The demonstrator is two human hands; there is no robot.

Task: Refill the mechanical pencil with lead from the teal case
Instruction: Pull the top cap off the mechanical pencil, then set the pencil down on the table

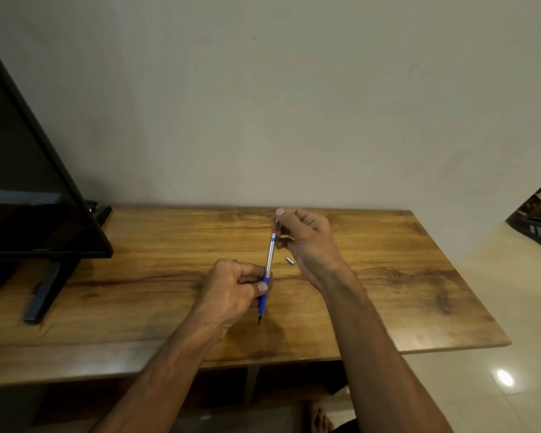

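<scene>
pencil (270,254): held off the table (419,276), nearly upright, tip down and toward the person, top end tilted away; silver barrel above, blue grip below
left hand (235,285): clamped round the pencil's blue grip, thumb across the front, other fingers curled behind
right hand (310,242): just above and right of the pencil's top end, thumb and forefinger pinched together over the opening; anything between them is too thin to make out, cannot tell if it holds something
hands to each other: apart, left lower and nearer, right higher and further; pencil spans the gap between them
cap (290,261): small silver piece lying on the table, just right of the barrel, under the right hand's wrist side, touching neither hand
teal case (234,260): only a sliver shows, behind the left hand's knuckles; rest hidden
screen (28,182): big dark one, far left of the table, on a black stand (43,295)
table: wooden, against a plain wall
</scene>
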